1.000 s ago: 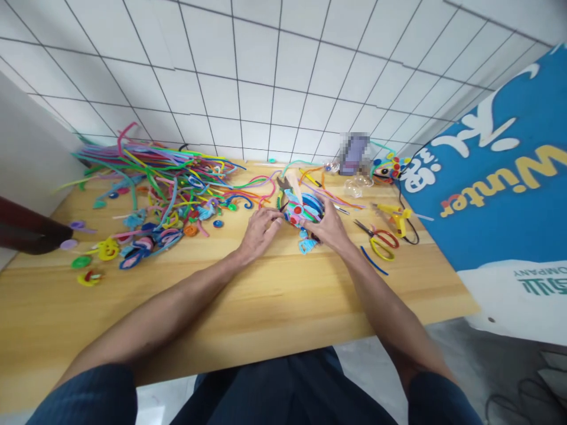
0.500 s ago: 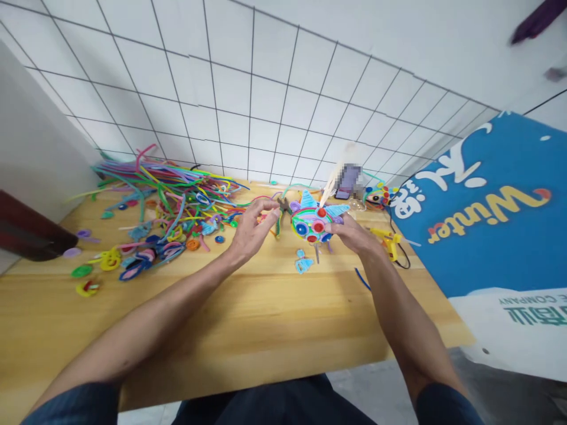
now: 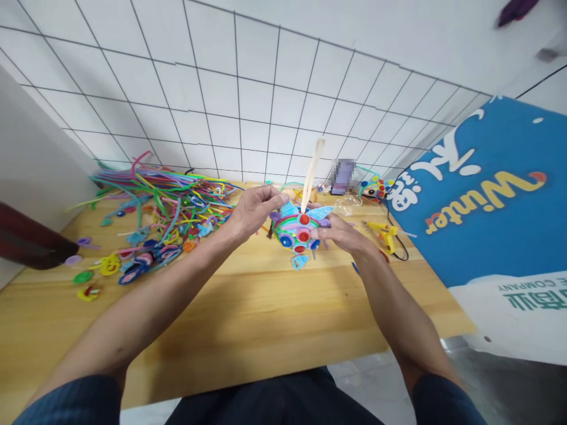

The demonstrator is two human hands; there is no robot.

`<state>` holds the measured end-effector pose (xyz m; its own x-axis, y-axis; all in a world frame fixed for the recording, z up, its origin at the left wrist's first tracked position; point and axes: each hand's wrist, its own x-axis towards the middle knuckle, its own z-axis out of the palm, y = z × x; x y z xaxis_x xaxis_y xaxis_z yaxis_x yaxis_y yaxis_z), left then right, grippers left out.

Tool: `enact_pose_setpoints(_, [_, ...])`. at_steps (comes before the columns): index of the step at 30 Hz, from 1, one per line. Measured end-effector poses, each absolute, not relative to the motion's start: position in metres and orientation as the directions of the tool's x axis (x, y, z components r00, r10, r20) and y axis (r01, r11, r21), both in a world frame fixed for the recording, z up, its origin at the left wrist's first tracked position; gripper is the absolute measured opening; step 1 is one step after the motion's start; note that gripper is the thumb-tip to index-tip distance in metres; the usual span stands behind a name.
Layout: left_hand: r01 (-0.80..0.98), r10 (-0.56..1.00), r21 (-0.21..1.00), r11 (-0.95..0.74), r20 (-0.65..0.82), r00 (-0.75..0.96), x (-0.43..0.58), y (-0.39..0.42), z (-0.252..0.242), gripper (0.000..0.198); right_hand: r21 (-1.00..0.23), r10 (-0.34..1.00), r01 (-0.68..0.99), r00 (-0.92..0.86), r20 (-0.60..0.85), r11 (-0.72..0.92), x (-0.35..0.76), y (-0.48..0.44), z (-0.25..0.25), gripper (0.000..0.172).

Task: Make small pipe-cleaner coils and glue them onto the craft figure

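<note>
A colourful pipe-cleaner craft [image 3: 293,224], covered in red and blue discs with two pale blue pointed ears, is held just above the table. My right hand [image 3: 342,231] grips its right side, thumb on the front near a red disc. At its left ear, my left hand [image 3: 259,208] is closed, thumb and forefinger pinching the ear's tip. A cream strap [image 3: 312,177] rises from the top of the craft. Just below lies a small light blue pipe-cleaner piece [image 3: 300,262]. The pliers behind the craft are mostly hidden.
Left on the table is a heap of loose pipe cleaners [image 3: 177,183] with several small finished pieces. A yellow glue gun [image 3: 387,237] with its cable lies at right, near a phone [image 3: 343,177] and another colourful craft [image 3: 375,188]. A tiled wall [image 3: 261,118] closes the back.
My left hand has moved right, from beside the pliers to the craft's left ear. The craft has shifted slightly left in view, and its strap now stands more upright.
</note>
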<state>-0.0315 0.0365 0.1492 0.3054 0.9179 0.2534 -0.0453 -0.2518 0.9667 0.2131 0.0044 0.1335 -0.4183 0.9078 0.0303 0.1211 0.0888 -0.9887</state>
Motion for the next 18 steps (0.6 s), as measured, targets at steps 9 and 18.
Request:
enact_pose_setpoints(9, [-0.169, 0.843, 0.953, -0.251, 0.301, 0.447, -0.041, 0.035, 0.133, 0.055, -0.997, 0.905, 0.069, -0.426, 0.001, 0.034, 0.212, 0.009, 0.128, 0.064])
enact_pose_setpoints(18, [-0.210, 0.714, 0.966, -0.149, 0.252, 0.653, -0.047, 0.026, 0.091, 0.109, -1.000, 0.894, 0.020, -0.448, 0.002, 0.012, 0.206, 0.012, 0.116, 0.054])
